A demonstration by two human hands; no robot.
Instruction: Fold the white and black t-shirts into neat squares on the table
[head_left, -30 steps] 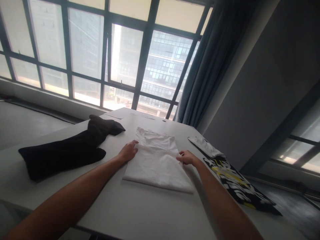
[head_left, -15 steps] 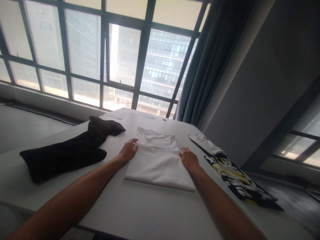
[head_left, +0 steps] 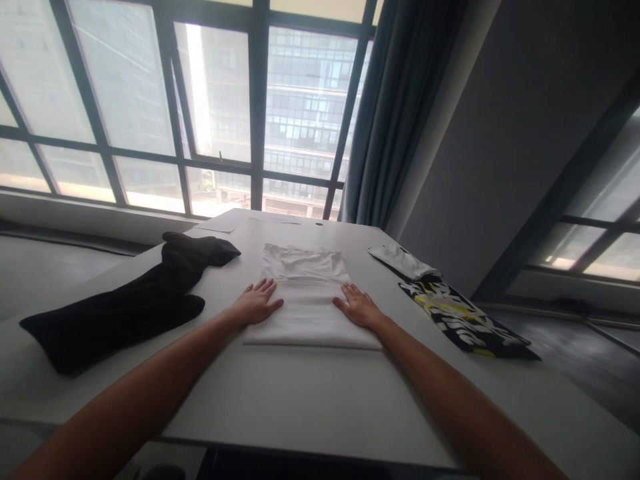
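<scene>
A white T-shirt (head_left: 310, 313) lies folded on the table, its collar end at the far side and a straight folded edge toward me. My left hand (head_left: 256, 303) rests flat on its left side, fingers stretched out and thumb pointing inward. On the opposite side my right hand (head_left: 358, 305) lies flat too, fingers extended over the right edge of the cloth. Neither hand grips anything. Near the collar the fabric is wrinkled; the lower panel looks smooth.
Left of the shirt lies a black garment (head_left: 125, 310), loosely spread. At the right are a black garment with white and yellow print (head_left: 465, 317) and a folded white-and-black cloth (head_left: 405, 260). The white table (head_left: 290, 407) reaches toward the windows and a blue-grey curtain (head_left: 383, 120).
Both hands have gone from pinching the shirt's upper fold at its sides to lying flat with fingers spread. The view has shifted slightly.
</scene>
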